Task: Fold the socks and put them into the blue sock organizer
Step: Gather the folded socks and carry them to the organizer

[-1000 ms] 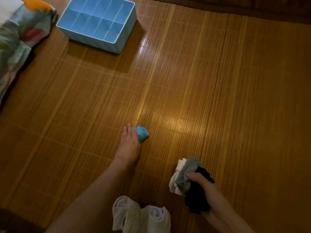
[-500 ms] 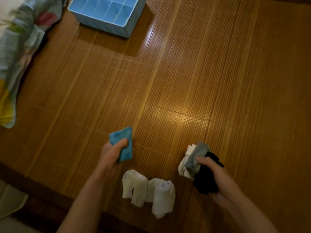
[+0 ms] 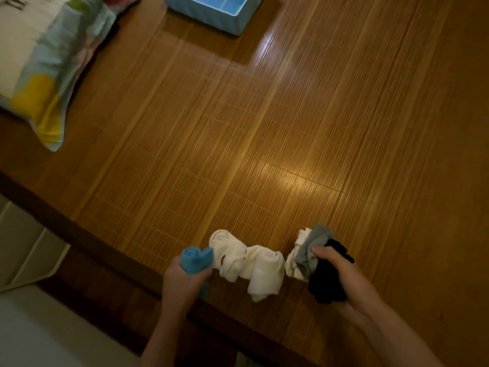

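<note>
My left hand grips a blue sock near the mat's front edge. Right beside it lie white socks, bunched and partly rolled on the bamboo mat. My right hand holds a bundle of socks: a grey one, a white one and a black one. The blue sock organizer stands far away at the top edge, only its near corner showing, with dividers inside.
A colourful pillow lies at the upper left on the mat. The dark wooden bed edge runs diagonally across the lower left, with pale floor and a white piece of furniture beyond it.
My left hand picked the blue sock off the mat and drew it back beside the white socks. The view has tilted down, so the organizer slid toward the top edge.
</note>
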Tool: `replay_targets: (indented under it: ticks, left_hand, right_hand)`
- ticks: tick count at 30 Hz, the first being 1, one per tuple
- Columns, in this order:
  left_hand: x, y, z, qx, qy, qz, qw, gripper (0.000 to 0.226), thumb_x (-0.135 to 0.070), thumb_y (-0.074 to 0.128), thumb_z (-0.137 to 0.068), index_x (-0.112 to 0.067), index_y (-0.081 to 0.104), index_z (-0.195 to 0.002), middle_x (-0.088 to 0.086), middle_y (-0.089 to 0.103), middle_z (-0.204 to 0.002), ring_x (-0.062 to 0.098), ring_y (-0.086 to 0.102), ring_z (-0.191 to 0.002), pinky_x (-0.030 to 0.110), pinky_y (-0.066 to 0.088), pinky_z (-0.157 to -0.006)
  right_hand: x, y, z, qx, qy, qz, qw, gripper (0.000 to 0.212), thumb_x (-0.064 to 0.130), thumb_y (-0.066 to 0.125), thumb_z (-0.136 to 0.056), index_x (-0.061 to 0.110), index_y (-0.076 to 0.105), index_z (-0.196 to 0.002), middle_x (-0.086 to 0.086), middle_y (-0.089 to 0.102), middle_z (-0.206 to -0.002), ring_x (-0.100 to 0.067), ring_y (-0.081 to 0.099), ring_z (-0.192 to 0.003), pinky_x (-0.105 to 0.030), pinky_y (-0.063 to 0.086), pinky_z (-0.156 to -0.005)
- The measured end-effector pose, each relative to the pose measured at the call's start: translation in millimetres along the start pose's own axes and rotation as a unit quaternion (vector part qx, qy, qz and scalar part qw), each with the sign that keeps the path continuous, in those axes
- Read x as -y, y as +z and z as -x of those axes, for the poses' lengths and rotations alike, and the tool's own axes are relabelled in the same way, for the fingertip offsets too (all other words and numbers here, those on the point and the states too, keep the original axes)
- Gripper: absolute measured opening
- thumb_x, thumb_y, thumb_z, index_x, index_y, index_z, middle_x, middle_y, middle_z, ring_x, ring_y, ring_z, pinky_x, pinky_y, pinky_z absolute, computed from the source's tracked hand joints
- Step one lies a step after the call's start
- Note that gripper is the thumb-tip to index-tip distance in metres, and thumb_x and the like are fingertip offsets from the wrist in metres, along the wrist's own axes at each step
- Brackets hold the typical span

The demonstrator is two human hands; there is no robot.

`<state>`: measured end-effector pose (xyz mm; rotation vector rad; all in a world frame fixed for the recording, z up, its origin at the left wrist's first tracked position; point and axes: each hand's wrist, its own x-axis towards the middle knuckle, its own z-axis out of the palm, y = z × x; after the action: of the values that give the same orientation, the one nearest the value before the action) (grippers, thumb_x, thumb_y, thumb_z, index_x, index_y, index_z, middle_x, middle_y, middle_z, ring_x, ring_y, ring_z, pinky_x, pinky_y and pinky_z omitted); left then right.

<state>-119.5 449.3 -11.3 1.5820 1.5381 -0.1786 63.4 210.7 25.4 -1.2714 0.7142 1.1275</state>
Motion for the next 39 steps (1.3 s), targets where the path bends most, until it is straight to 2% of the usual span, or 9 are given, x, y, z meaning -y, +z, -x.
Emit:
replay_targets:
  ticks: [6, 9, 13, 16, 21, 25, 30, 37, 39]
  left_hand:
    - [8, 51, 41, -0.067, 0.325, -0.151, 0.931, 0.037, -0.013, 0.092, -0.073, -0.008, 0.068, -0.101, 0.003, 0.069, -0.095, 0.018, 0.066, -0.087, 0.035, 0.057, -0.073]
    - [9, 72, 43, -0.073, 0.278, -0.144, 0.947, 0.037, -0.020, 0.085, -0.081, -0.009, 0.067, -0.112, 0.002, 0.068, -0.106, 0.017, 0.065, -0.098, 0.034, 0.057, -0.080]
    - [10, 83, 34, -0.065, 0.194, -0.126, 0.971, 0.020, -0.030, 0.075, -0.089, -0.021, 0.058, -0.093, -0.008, 0.062, -0.079, 0.012, 0.063, -0.074, 0.028, 0.051, -0.062]
    - [10, 72, 17, -0.020, 0.144, -0.093, 0.985, 0.027, -0.028, 0.083, -0.078, -0.023, 0.060, -0.091, -0.008, 0.065, -0.074, 0.010, 0.064, -0.068, 0.021, 0.045, -0.055]
    - [9, 52, -7, 0.034, 0.139, -0.076, 0.987, 0.034, -0.025, 0.085, -0.078, -0.021, 0.061, -0.102, -0.006, 0.061, -0.104, 0.009, 0.063, -0.087, 0.019, 0.046, -0.065]
    - [10, 60, -7, 0.010, 0.137, -0.085, 0.987, 0.026, -0.022, 0.084, -0.076, -0.017, 0.063, -0.091, -0.003, 0.065, -0.088, 0.011, 0.065, -0.079, 0.021, 0.046, -0.059]
    - [8, 53, -18, 0.010, 0.062, -0.010, 0.998, 0.045, -0.015, 0.080, -0.078, -0.024, 0.051, -0.111, -0.005, 0.061, -0.096, 0.010, 0.062, -0.085, 0.024, 0.044, -0.061]
    - [11, 65, -10, -0.038, 0.074, -0.017, 0.996, 0.030, -0.023, 0.078, -0.080, -0.028, 0.057, -0.101, -0.005, 0.064, -0.087, 0.012, 0.064, -0.081, 0.025, 0.043, -0.060]
    - [14, 62, -13, -0.050, 0.049, 0.026, 0.997, 0.033, -0.021, 0.079, -0.080, -0.029, 0.056, -0.103, -0.005, 0.064, -0.089, 0.013, 0.065, -0.084, 0.024, 0.043, -0.060]
  right_hand:
    - [-7, -4, 3, 0.018, 0.016, 0.031, 0.999, 0.059, 0.028, 0.079, -0.068, 0.006, 0.066, -0.121, -0.014, 0.069, -0.093, -0.025, 0.065, -0.065, -0.031, 0.049, -0.044]
    - [-7, -8, 4, 0.020, 0.018, 0.039, 0.999, 0.057, 0.027, 0.078, -0.071, 0.005, 0.064, -0.122, -0.016, 0.067, -0.097, -0.025, 0.065, -0.067, -0.029, 0.049, -0.044]
    - [-5, -16, 5, 0.030, 0.019, 0.053, 0.998, 0.058, 0.027, 0.077, -0.072, 0.002, 0.062, -0.122, -0.012, 0.064, -0.085, -0.019, 0.061, -0.050, -0.027, 0.045, -0.040]
    - [-3, -22, 5, 0.033, 0.021, 0.073, 0.997, 0.057, 0.028, 0.077, -0.072, 0.005, 0.064, -0.122, -0.016, 0.068, -0.099, -0.024, 0.065, -0.065, -0.029, 0.048, -0.043]
    - [-3, -27, 6, 0.036, 0.023, 0.071, 0.997, 0.054, 0.028, 0.076, -0.073, 0.008, 0.064, -0.122, -0.018, 0.070, -0.102, -0.025, 0.065, -0.066, -0.031, 0.048, -0.043]
    - [-6, -29, 8, 0.044, 0.042, 0.054, 0.997, 0.036, 0.021, 0.071, -0.084, 0.002, 0.061, -0.113, -0.003, 0.064, -0.059, -0.014, 0.057, -0.040, -0.026, 0.042, -0.036]
    - [-7, -30, 11, 0.050, 0.053, 0.048, 0.996, 0.014, 0.016, 0.068, -0.089, 0.011, 0.056, -0.084, 0.004, 0.055, -0.044, -0.010, 0.051, -0.032, -0.025, 0.040, -0.032]
    - [-4, -29, 9, 0.046, 0.045, 0.074, 0.995, 0.043, 0.021, 0.072, -0.084, 0.003, 0.062, -0.122, -0.017, 0.064, -0.090, -0.017, 0.059, -0.044, -0.027, 0.042, -0.036]
    - [-3, -29, 8, 0.049, 0.046, 0.076, 0.995, 0.045, 0.022, 0.073, -0.081, 0.002, 0.062, -0.120, -0.013, 0.066, -0.081, -0.016, 0.058, -0.043, -0.027, 0.042, -0.035]
